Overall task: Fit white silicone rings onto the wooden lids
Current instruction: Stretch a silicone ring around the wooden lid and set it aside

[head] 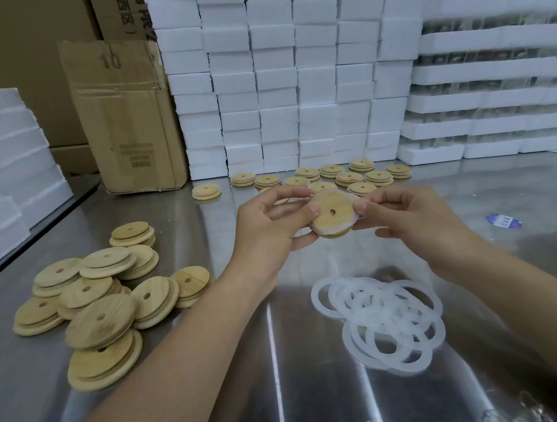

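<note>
lid (331, 212) seemingly between both hands

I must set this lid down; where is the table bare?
Bare table lies between the loose lid pile and the ring heap, and right of that heap around the blue sticker. Crowded: the far ringed lids before the foam blocks.

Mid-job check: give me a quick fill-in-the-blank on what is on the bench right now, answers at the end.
1. The left hand and right hand hold one wooden lid with a white ____ partly on it.
2. The spare rings lie on the steel table nearer the ____ hand.
3. The bare lids are heaped on the person's ____ side.
4. The cardboard box is marked with the number ____.
Missing words: ring; right; left; 10.
</note>
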Motion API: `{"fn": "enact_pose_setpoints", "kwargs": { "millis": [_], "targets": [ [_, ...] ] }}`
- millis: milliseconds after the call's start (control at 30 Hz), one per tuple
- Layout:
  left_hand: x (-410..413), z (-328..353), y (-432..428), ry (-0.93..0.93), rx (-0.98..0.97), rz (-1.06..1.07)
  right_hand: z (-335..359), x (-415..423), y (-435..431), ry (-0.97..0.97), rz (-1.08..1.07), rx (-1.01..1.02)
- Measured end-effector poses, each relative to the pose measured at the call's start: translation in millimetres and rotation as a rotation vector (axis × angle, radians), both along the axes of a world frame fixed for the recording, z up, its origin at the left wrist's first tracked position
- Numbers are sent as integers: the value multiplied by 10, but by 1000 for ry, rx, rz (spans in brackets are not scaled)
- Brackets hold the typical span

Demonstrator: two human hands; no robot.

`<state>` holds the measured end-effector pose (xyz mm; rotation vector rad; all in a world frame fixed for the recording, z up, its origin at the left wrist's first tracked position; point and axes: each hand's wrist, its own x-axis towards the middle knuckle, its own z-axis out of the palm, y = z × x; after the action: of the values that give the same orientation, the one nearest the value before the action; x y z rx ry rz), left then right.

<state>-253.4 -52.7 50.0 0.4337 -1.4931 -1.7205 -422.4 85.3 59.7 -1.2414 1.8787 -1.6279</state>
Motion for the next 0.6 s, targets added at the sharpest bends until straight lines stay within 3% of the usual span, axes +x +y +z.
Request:
{"fn": "enact_pose_setpoints", "kwargs": {
  "millis": [167,367,600],
  "targets": [
    [11,-39,-19,-76,-39,-23,-41,61,-27,-20,58,3],
    [-44,-70,-19,-200,-267,55,-54,82,-32,216,24,-72],
    [-40,-105,-47,-200,-332,32,-46,81,7,527,-21,-13]
  ]
}}
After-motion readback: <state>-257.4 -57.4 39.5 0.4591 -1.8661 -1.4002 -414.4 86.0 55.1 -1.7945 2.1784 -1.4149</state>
